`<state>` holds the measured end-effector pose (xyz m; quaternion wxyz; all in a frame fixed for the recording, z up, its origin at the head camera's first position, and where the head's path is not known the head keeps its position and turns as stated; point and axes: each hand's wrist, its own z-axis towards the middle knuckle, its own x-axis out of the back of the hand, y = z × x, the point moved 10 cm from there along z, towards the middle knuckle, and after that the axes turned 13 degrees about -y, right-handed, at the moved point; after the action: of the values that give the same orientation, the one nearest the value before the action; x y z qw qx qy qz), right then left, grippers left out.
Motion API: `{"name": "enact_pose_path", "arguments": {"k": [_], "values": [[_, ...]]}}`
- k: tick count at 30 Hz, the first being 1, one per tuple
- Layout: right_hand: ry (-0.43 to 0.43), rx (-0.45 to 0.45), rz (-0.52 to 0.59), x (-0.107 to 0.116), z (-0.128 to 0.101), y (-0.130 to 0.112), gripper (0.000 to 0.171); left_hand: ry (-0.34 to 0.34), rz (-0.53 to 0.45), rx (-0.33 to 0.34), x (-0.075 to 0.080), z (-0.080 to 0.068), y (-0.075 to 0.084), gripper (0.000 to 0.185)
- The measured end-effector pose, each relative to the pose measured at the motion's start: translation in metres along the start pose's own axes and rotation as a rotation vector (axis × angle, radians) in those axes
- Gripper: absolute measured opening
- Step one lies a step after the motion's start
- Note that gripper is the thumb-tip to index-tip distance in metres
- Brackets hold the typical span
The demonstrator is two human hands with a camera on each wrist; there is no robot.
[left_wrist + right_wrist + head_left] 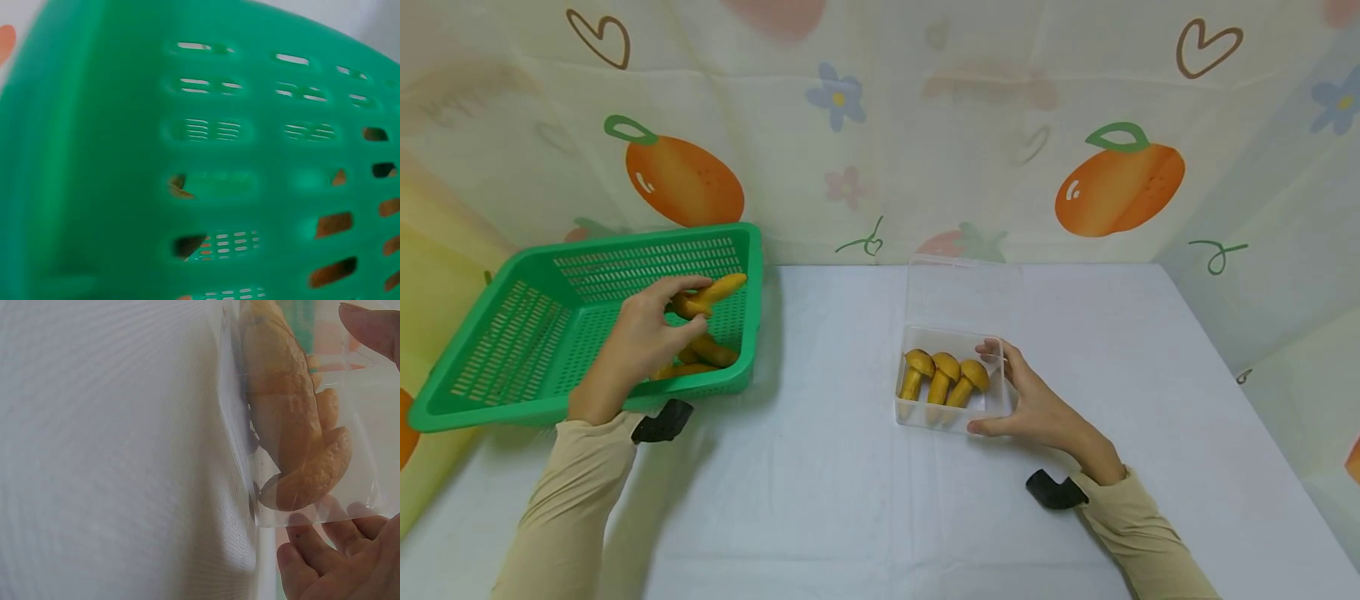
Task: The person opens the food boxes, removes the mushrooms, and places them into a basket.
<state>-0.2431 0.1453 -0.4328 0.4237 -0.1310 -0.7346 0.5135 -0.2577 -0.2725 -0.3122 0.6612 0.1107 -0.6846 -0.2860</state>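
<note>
In the head view, my left hand [643, 333] pinches a yellow-brown mushroom [724, 287] between thumb and fingers, above the right end of a green basket [754, 250]. Below it, more mushrooms [713, 353] lie in the basket, partly covered by the hand. My right hand [1048, 412] grips the right end of a clear plastic box [910, 412], thumb at the near side and fingers at the far side. Three mushrooms [945, 367] lie side by side in the box, caps away from me. Through its wall, the right wrist view shows one mushroom [284, 406] up close.
The box's clear lid [962, 292] stands raised behind it. Both rest on a white-covered table [820, 492]. A fruit-printed cloth [895, 150] hangs along the back and sides. In the left wrist view, the slotted basket wall [125, 162] hides the left hand.
</note>
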Motion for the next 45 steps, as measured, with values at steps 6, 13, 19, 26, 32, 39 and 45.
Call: {"name": "enact_pose_path", "arguments": {"k": [6,13,19,26,32,39,45], "values": [[-0.006,-0.006,0.008,-0.001,0.000,0.001,0.107,-0.046,-0.016,0.009,-0.011,0.004,-0.008,0.045],[-0.002,0.003,0.001,0.000,0.001,0.000,0.106,-0.114,0.009,0.043,-0.019,0.009,-0.011,0.044],[-0.004,0.006,0.001,-0.001,0.001,0.000,0.106,-0.165,0.030,0.064,-0.026,0.014,-0.015,0.045],[-0.004,0.005,-0.003,0.000,0.001,-0.001,0.105,-0.189,0.010,0.056,-0.031,0.019,-0.019,0.046],[-0.003,0.005,-0.006,0.000,0.001,-0.001,0.106,-0.261,0.030,0.086,-0.039,0.022,-0.024,0.047],[-0.003,0.006,-0.005,0.000,0.001,-0.001,0.106,-0.351,0.028,0.118,-0.047,0.023,-0.027,0.051],[-0.004,0.002,-0.001,-0.001,0.001,0.000,0.106,-0.329,0.019,0.110,-0.045,0.021,-0.025,0.051]]}}
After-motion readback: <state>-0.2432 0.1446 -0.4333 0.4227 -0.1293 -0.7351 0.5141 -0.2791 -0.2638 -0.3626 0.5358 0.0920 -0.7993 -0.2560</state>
